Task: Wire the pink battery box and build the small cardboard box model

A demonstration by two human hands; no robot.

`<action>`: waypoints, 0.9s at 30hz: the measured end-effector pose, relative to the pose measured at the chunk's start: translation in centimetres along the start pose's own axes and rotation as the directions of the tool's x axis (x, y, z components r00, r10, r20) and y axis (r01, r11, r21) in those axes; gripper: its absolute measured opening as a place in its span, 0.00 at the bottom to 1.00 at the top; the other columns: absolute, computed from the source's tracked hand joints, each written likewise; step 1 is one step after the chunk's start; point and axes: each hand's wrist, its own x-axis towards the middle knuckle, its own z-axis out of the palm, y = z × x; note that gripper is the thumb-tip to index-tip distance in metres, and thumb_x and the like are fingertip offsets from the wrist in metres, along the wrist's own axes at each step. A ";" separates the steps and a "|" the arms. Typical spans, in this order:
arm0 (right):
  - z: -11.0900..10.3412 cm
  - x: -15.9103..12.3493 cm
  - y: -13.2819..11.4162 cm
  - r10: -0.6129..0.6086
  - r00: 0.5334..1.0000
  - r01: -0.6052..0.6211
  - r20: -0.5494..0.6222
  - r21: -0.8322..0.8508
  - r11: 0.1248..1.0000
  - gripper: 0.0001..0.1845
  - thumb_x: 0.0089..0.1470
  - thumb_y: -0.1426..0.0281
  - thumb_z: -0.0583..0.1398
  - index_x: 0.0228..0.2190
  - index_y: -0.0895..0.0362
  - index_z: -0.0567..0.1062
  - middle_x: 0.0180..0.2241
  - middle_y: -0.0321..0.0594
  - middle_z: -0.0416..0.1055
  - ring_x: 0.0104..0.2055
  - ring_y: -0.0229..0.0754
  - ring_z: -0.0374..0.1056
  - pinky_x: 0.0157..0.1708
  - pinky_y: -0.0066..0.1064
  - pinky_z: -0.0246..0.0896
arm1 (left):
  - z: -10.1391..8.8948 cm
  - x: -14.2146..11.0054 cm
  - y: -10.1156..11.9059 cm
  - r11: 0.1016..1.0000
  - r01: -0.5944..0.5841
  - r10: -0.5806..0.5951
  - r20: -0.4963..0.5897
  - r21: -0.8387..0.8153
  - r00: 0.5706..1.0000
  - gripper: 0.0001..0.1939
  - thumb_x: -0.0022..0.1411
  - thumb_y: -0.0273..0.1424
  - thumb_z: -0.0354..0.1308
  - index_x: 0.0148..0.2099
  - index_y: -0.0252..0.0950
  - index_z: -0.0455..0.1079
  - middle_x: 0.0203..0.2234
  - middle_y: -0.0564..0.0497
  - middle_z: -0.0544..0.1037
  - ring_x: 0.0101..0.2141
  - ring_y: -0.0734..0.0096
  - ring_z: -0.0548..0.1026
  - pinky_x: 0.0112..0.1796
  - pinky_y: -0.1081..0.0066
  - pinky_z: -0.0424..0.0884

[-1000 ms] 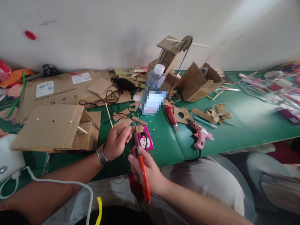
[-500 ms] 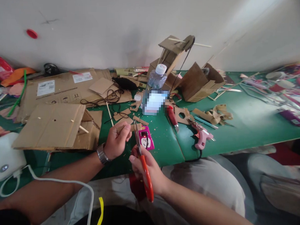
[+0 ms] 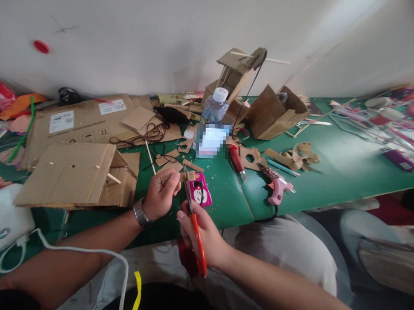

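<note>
My left hand [image 3: 160, 195] pinches a small strip of cardboard [image 3: 188, 176] above the green table [image 3: 330, 169]. My right hand [image 3: 203, 235] grips orange-handled scissors [image 3: 194, 223], whose blades close around the strip. A pink card with a cartoon face [image 3: 199, 190] lies on the table right behind the blades. A metal watch sits on my left wrist.
Flat cardboard sheets [image 3: 72, 172] lie at the left, a water bottle [image 3: 212, 123] and cardboard models [image 3: 241, 79] stand behind. A pink glue gun [image 3: 277, 185] and a red-handled cutter [image 3: 237, 160] lie to the right. A white device with a cable [image 3: 3, 219] sits at the left edge.
The hands and scissors stay almost in place; the scissors shift slightly on the cardboard strip. The view wobbles a little.
</note>
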 end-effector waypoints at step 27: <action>0.2 0.1 0.2 -0.047 0.999 0.047 0.009 -0.062 0.997 0.31 0.56 0.40 0.66 0.34 0.52 0.63 0.19 0.21 0.53 0.18 0.29 0.49 0.16 0.22 0.43 | -0.2 0.0 0.1 0.996 -0.028 0.027 0.023 0.083 0.999 0.27 0.77 0.43 0.52 0.25 0.38 0.60 0.18 0.56 0.64 0.22 0.75 0.62 0.27 0.68 0.59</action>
